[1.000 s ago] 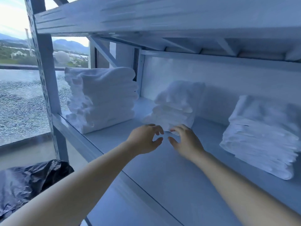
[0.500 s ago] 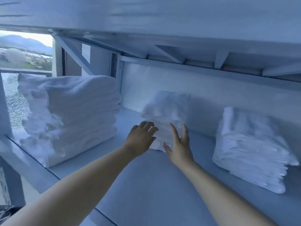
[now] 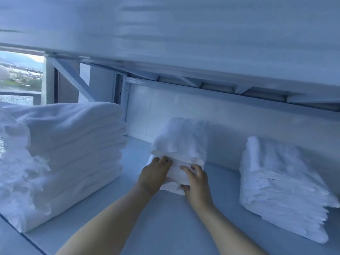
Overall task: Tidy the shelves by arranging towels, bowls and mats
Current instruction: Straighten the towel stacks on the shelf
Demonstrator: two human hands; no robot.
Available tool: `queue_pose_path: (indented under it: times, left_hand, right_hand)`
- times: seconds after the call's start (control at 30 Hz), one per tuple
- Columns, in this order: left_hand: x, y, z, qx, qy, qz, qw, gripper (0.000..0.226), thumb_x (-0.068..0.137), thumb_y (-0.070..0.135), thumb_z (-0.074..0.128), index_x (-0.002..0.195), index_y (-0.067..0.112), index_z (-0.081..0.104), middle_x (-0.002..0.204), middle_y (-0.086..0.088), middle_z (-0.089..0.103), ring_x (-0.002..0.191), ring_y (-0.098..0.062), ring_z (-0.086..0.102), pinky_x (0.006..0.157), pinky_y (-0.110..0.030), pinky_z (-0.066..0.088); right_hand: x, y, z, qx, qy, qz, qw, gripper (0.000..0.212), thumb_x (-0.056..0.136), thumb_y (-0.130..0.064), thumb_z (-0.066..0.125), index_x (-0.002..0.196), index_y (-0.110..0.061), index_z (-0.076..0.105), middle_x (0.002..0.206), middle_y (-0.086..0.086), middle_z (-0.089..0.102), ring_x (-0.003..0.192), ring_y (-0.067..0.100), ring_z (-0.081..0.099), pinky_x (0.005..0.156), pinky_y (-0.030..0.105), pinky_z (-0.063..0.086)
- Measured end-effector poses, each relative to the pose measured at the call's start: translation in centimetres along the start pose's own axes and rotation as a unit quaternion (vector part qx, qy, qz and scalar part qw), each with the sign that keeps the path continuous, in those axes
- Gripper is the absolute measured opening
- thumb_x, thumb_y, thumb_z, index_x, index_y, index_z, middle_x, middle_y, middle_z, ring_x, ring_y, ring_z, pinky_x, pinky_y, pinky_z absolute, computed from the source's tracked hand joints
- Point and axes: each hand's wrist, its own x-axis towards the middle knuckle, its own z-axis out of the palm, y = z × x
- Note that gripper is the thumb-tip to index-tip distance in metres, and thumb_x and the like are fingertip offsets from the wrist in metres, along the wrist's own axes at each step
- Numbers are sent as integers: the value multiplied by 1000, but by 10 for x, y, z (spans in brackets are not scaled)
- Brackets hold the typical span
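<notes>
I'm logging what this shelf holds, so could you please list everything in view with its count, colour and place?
large towel stack: one, white, left end of the shelf.
small towel stack: one, white, middle of the shelf near the back wall, held at its front.
flat towel stack: one, white, right side of the shelf.
shelf: one, pale grey, under all three stacks.
upper shelf: one, pale grey, overhead.
window: one, far left, behind the frame.
left hand: one, bare, on the small stack's front left.
right hand: one, bare, fingers on its front right.
</notes>
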Motion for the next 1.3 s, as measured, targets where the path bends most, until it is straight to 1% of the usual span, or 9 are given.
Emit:
queue_pose_path:
  times: [0.17, 0.57, 0.7, 0.8, 0.93, 1.0, 1.07, 1.17, 1.3]
  left_hand:
    - [-14, -10, 4, -16, 12, 4, 1000, 39, 89, 24, 50, 127, 22, 47, 121, 0, 46, 113, -21, 43, 62, -33, 41]
    - [-50, -15, -29, -25, 28, 6, 999, 45, 83, 11, 48, 126, 25, 51, 120, 4, 49, 109, -19, 47, 66, -36, 51]
    - [-69, -16, -42, -26, 52, 10, 998, 39, 81, 18, 56, 119, 30, 54, 120, 8, 48, 108, -16, 49, 55, -28, 44]
    - [-72, -21, -57, -22, 71, 7, 997, 35, 81, 36, 62, 115, 34, 53, 120, 11, 44, 108, -12, 47, 55, -24, 39]
    - [-63, -19, -67, -26, 99, -25, 994, 52, 71, 42, 71, 114, 28, 45, 120, 7, 37, 109, -14, 43, 54, -24, 36]
    - [-62, -14, -62, -40, 98, -50, 993, 69, 64, 44, 76, 119, 24, 39, 126, 1, 28, 115, -20, 38, 57, -26, 41]
    - [-65, -11, -50, -26, 81, -46, 995, 88, 59, 48, 76, 131, 28, 30, 140, -4, 12, 129, -27, 23, 75, -37, 50]
    - [-68, -10, -34, -31, 68, -7, 997, 97, 64, 45, 73, 141, 42, 15, 151, -2, -12, 140, -31, -1, 93, -52, 46]
    - [-61, -11, -27, -107, 41, 15, 993, 86, 73, 26, 67, 140, 49, 19, 153, 0, -17, 139, -30, 16, 83, -38, 53]
  right_hand:
    - [-8, 1, 1, 7, 21, -17, 1000, 48, 76, 1, 65, 119, -21, 61, 126, 8, 49, 113, 27, 46, 92, 20, 32]
    - [-34, -16, -29, 9, 23, -88, 996, 59, 67, 9, 62, 118, -21, 63, 118, 10, 55, 97, 31, 54, 82, 24, 39]
    - [-50, -19, -45, 16, 21, -99, 995, 49, 73, -11, 73, 117, -29, 60, 117, -1, 53, 96, 21, 56, 67, 33, 53]
    - [-47, -18, -65, 25, 56, -81, 995, 40, 69, -27, 79, 104, -29, 62, 106, -4, 51, 87, 14, 56, 56, 31, 50]
    - [-33, -20, -82, 31, 79, -69, 994, 52, 64, -32, 83, 108, -25, 56, 116, -1, 39, 101, 16, 49, 71, 33, 50]
    - [-29, -20, -79, 33, 38, -67, 996, 79, 63, -35, 83, 130, -32, 42, 140, 3, 20, 128, 20, 31, 91, 34, 44]
    - [-30, -22, -71, 31, -26, -64, 997, 98, 63, -38, 81, 142, -42, 22, 151, -4, -8, 141, 19, 10, 103, 34, 35]
    - [-32, -26, -52, 19, -77, -50, 996, 101, 69, -33, 76, 144, -45, 10, 149, -8, -29, 143, 21, 6, 103, 31, 35]
    - [-29, -28, -37, 28, -66, -49, 996, 100, 72, -21, 73, 144, -46, 6, 148, -3, -35, 142, 25, 10, 103, 35, 40]
